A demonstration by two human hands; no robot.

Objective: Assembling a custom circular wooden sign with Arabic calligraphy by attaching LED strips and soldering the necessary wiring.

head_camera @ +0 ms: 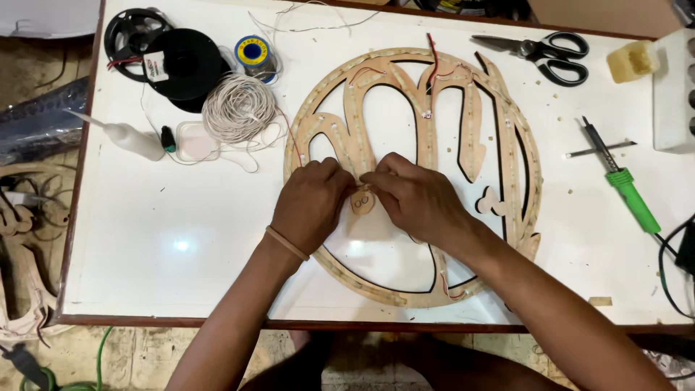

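Both hands, left hand [311,204] and right hand [418,197], pinch fingertips together mid-frame on the round wooden cutout [463,130], pinched part hidden.

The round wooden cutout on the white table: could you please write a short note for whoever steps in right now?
Left hand and right hand: both pinch a small wooden piece at the middle of the round wooden cutout.
Cutout lies flat on the white table; thin red wires run along it.
Nearby: scissors, green-handled tool, wire coil, glue bottle.
Small piece is in hand, not released.
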